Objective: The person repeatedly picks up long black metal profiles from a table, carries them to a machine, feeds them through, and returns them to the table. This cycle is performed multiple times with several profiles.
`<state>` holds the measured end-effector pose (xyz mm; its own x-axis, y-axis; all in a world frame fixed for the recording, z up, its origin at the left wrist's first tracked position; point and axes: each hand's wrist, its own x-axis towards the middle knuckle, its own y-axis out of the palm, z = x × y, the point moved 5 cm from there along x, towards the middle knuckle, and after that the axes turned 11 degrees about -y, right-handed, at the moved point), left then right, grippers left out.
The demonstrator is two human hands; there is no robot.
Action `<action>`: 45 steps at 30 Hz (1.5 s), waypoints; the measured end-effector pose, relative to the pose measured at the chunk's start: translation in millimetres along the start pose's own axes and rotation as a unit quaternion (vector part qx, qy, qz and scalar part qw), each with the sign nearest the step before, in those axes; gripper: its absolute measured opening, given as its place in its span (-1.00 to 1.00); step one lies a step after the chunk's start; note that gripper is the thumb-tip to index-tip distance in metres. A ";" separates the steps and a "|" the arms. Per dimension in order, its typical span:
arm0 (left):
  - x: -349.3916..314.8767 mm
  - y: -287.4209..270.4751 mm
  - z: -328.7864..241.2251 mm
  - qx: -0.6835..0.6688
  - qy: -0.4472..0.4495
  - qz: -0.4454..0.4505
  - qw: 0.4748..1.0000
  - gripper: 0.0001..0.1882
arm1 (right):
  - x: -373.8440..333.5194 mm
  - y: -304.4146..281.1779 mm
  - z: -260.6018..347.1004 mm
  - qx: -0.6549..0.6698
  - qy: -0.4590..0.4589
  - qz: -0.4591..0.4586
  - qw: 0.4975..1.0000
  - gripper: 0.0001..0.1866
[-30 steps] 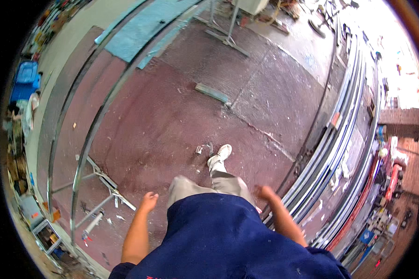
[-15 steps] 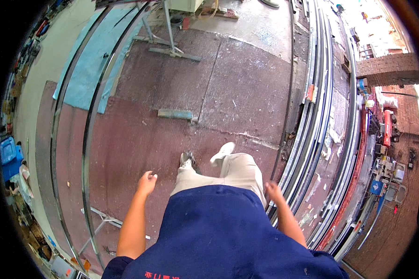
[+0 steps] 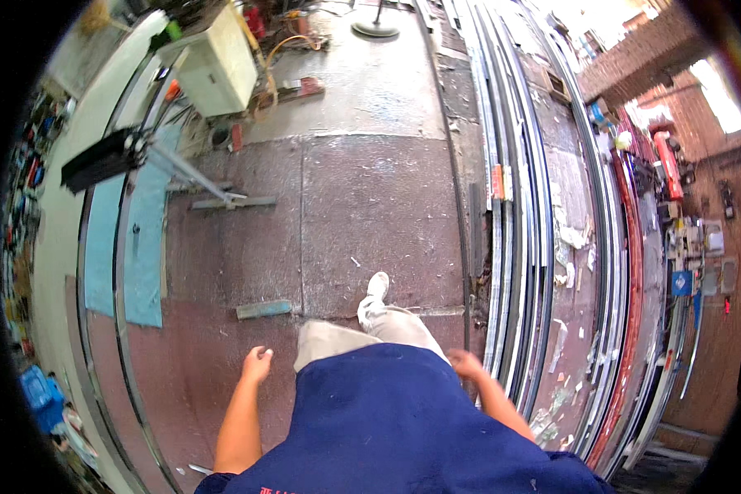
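My left hand (image 3: 258,363) hangs beside my left thigh over the reddish-brown floor. Its fingers are loosely curled in and nothing shows in them. On the other side my right hand (image 3: 467,364) is close to my right hip, near the long metal profiles (image 3: 502,272). It is slightly blurred and its fingertips are partly hidden, so its grip is unclear. A short blue-grey block (image 3: 263,309) lies on the floor ahead of my left hand, out of reach of it. One light shoe (image 3: 377,286) shows in front of me, mid-stride.
To the left, two dark rails (image 3: 120,272) run lengthwise above a turquoise sheet (image 3: 145,284). A metal stand (image 3: 235,202) with a black top juts out ahead left. Beyond it are a cream cabinet (image 3: 216,66) and a round grey-green base (image 3: 375,30). Debris and a red bar (image 3: 630,346) lie right.
I have walked forward: the block, stand and turquoise sheet appear nearer, and the cabinet has come further into view. The view has turned slightly. Both hands stay at my sides.
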<state>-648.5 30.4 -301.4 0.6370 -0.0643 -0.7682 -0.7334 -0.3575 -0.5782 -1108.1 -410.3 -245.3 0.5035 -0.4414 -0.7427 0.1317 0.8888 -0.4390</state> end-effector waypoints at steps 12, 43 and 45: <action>-18.2 16.2 -236.2 -0.089 0.083 0.110 0.986 -0.42 | 150.9 -272.4 -33.6 0.060 -0.035 -0.248 0.966 -0.51; 178.9 -192.8 -426.5 -0.102 0.005 -0.020 0.995 -0.46 | 417.5 -287.9 323.4 0.027 -0.098 -0.038 0.994 -0.47; 186.5 -190.2 -435.6 -0.130 0.010 -0.037 0.991 -0.46 | 434.6 -295.8 326.0 -0.023 -0.093 -0.006 0.995 -0.45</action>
<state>-286.8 -319.5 -214.9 0.6928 -0.0459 -0.7197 -0.6007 -0.5890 -0.5406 -649.9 -824.8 -273.3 0.6516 -0.4174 -0.6334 0.1005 0.8751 -0.4733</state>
